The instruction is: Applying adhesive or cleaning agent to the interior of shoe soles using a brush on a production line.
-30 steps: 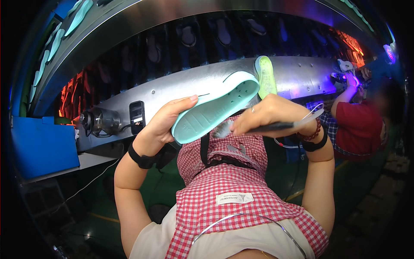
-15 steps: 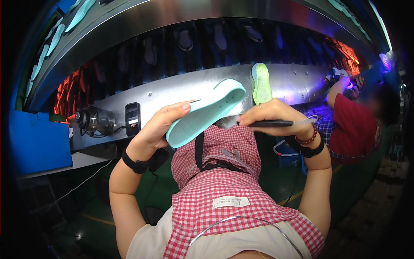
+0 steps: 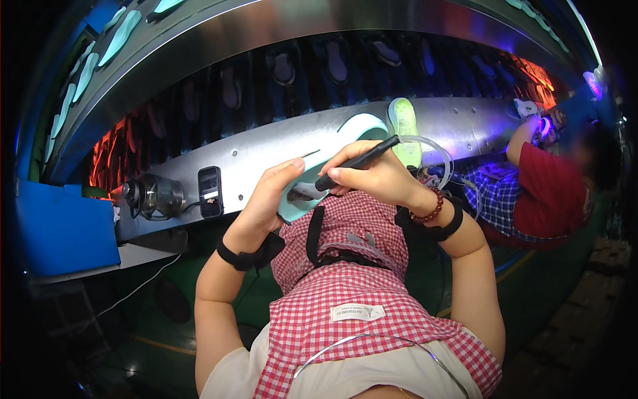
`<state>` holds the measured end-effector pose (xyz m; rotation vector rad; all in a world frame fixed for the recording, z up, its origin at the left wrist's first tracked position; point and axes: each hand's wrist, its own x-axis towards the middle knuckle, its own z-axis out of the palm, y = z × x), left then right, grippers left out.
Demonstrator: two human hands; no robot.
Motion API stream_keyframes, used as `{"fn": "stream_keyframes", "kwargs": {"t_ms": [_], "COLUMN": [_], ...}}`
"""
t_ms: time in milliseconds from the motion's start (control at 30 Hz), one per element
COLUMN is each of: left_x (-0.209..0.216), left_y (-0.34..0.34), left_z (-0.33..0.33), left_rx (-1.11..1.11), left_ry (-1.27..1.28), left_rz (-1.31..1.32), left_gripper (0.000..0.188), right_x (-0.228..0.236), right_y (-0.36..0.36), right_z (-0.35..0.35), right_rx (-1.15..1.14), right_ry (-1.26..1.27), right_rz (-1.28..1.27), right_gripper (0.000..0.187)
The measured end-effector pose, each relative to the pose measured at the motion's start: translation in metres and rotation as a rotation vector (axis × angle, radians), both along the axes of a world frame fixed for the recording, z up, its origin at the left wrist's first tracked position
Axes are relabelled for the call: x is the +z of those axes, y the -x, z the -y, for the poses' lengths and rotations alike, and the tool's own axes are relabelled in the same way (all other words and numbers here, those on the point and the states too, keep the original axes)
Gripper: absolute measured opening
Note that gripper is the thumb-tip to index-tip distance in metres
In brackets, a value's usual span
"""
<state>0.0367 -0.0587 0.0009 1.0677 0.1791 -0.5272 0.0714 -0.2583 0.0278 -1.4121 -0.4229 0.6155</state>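
A light turquoise shoe sole (image 3: 364, 125) is gripped at its near left end by my left hand (image 3: 264, 194), its hollow side facing up. My right hand (image 3: 384, 174) is closed around a black-handled brush (image 3: 372, 156) with a clear tube (image 3: 444, 153) running from its back end. The brush's dark bristles (image 3: 302, 193) lie inside the sole, at the end my left hand holds. My right hand covers much of the sole's middle. Just beyond that hand, a yellow-green sole (image 3: 403, 126) lies on the metal bench (image 3: 266, 143).
A glass pot (image 3: 159, 196) and a small black tray (image 3: 210, 191) stand at the bench's left. Behind the bench, a dark rack (image 3: 309, 80) carries several soles. More turquoise soles (image 3: 119, 38) line the upper left shelf. A co-worker in red (image 3: 551, 189) sits at the right.
My right hand has moved left and brought the brush into the sole; its handle now tilts up to the right. My left hand and the sole have shifted slightly right.
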Motion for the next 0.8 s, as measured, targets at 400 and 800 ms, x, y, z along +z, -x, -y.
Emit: {"fn": "stream_keyframes", "kwargs": {"t_ms": [400, 800], "left_x": [-0.003, -0.015], "left_y": [-0.007, -0.008], "left_z": [0.009, -0.006], "left_rx": [0.083, 0.175], "left_ry": [-0.225, -0.031], "left_rz": [0.204, 0.080], "left_gripper": [0.035, 0.044], "right_x": [-0.007, -0.024], "right_y": [-0.012, -0.013], "right_z": [-0.013, -0.002], "right_rx": [-0.159, -0.403], "right_ry": [-0.013, 0.017], "right_rz": [0.033, 0.210], "right_gripper": [0.017, 0.016]}}
